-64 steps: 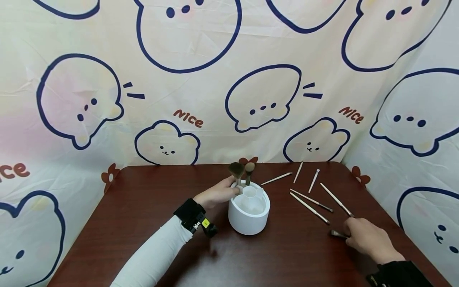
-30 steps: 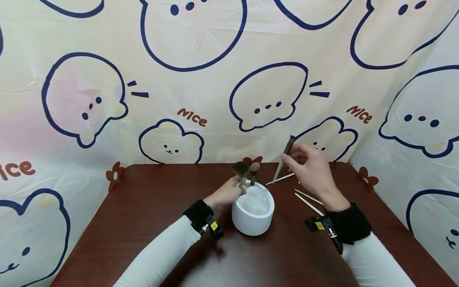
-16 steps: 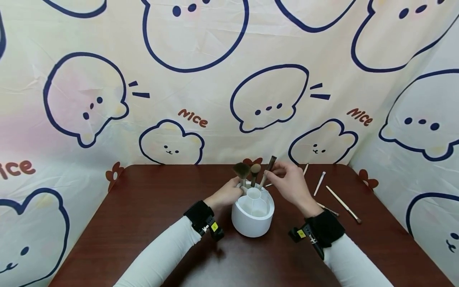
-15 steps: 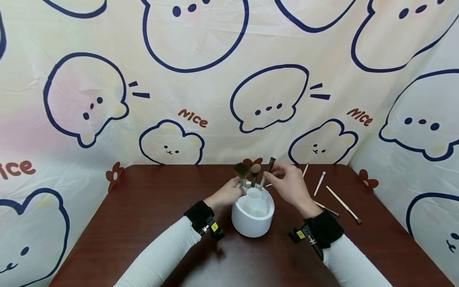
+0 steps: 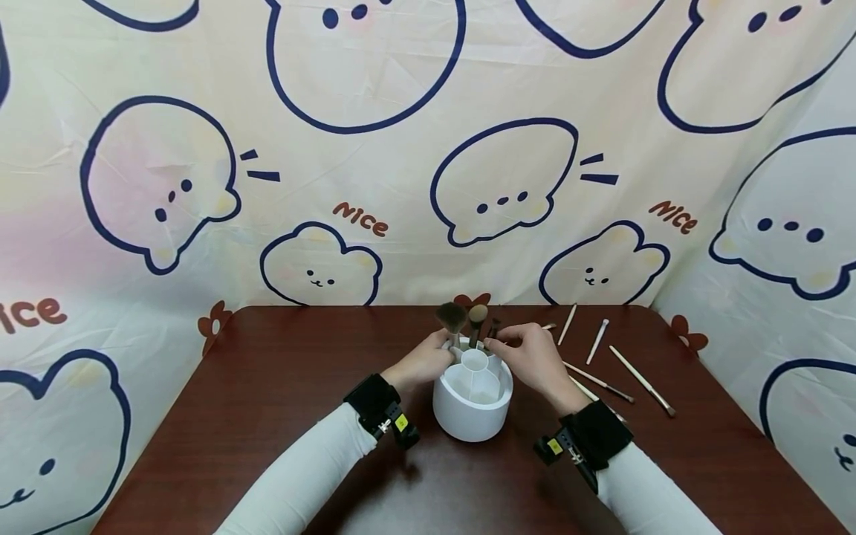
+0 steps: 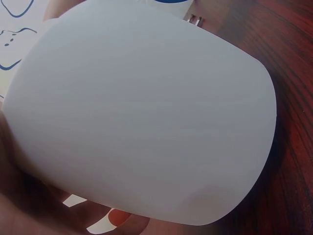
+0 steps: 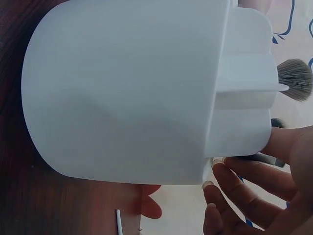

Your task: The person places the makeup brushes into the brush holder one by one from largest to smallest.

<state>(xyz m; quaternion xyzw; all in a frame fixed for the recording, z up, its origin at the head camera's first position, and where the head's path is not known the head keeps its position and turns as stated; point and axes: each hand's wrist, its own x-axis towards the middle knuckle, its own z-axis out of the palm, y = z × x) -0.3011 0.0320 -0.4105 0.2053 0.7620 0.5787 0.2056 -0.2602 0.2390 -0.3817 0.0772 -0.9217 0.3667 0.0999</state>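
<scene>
The holder (image 5: 470, 422) is white, the backdrop (image 5: 394, 167) cartoon-patterned.

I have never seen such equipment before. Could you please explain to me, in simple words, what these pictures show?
There is no robot here: a person works with two bare hands. The wide picture comes from a camera on the head, looking forward and down. The two close ones come from cameras on the wrists, so the white holder fills much of each.

The holder stands on a dark brown table. The left hand grips its left edge. The right hand appears to pinch a dark-tipped brush at its right side. A fan brush and a round-tipped brush stand in it, bristles up. To the right, several loose brushes lie on the table. Behind is a printed cloth.
</scene>
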